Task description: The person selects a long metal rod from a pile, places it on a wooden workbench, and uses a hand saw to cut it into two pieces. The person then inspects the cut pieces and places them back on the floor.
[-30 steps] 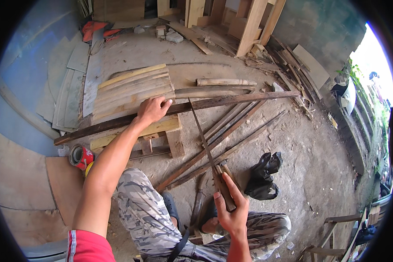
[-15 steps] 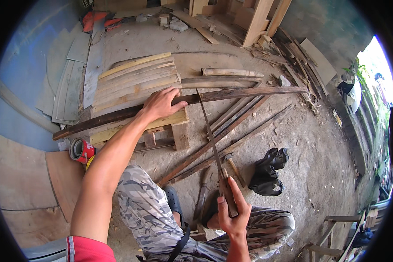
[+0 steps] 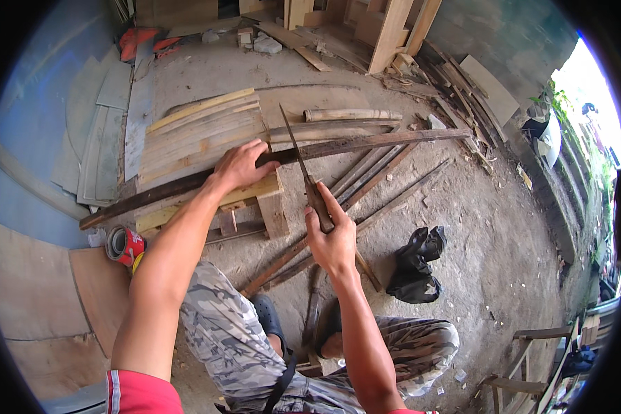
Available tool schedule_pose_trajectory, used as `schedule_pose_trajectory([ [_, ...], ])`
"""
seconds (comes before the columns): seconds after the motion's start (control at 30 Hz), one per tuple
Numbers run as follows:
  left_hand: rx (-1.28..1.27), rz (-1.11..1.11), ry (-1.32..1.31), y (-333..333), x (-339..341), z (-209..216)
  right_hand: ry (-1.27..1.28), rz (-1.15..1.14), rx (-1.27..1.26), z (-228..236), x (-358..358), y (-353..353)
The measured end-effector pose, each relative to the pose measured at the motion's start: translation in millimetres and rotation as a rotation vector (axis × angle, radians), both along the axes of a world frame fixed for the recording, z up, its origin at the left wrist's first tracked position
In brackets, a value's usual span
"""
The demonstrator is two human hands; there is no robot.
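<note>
A long dark wooden beam (image 3: pixel 386 141) lies across a low slatted pallet-like stand (image 3: pixel 207 146), its right end reaching past the stand. My left hand (image 3: pixel 240 165) presses down on the beam near the stand's right side, thumb and fingers wrapped over it. In my right hand (image 3: pixel 334 238) is a handsaw, gripped by its wooden handle. The narrow saw blade (image 3: pixel 294 141) crosses the beam just right of my left hand, its tip pointing up and away beyond the far edge.
Loose wooden strips (image 3: pixel 379 172) lie on the ground beyond the stand's right side. A black plastic bag (image 3: pixel 417 265) sits right of my knees. A red can (image 3: pixel 124 245) stands at the left. Scrap wood (image 3: pixel 466 90) is heaped along the far right wall.
My right hand has pushed the saw forward and away, so more blade extends past the beam. The left hand stays on the beam. The whole view has shifted slightly.
</note>
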State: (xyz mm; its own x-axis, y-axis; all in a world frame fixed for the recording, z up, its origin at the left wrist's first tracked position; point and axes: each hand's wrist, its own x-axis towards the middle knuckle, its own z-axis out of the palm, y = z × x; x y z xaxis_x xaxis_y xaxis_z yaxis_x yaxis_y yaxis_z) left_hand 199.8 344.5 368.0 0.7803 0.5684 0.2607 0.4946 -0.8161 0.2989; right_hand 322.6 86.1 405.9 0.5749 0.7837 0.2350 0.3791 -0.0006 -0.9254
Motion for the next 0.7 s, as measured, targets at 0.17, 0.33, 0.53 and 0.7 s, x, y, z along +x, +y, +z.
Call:
schedule_pose_trajectory([
  [0.17, -0.06, 0.033, 0.055, -8.8, -2.9, 8.7, 0.015, 0.001, -0.067, 14.2, -18.4, -93.1],
  [0.33, 0.013, -0.042, -0.08, 2.3, -3.3, -5.8, 0.013, -0.001, -0.132, 39.3, -28.4, -136.5],
  [0.53, 0.004, -0.026, -0.067, -7.6, -0.5, 8.8, 0.027, 0.038, -0.007, 11.7, 6.0, -17.1],
  [0.7, -0.031, 0.012, -0.031, -13.6, -0.7, 5.6, -0.005, -0.003, -0.042, 20.0, 6.0, 27.6],
])
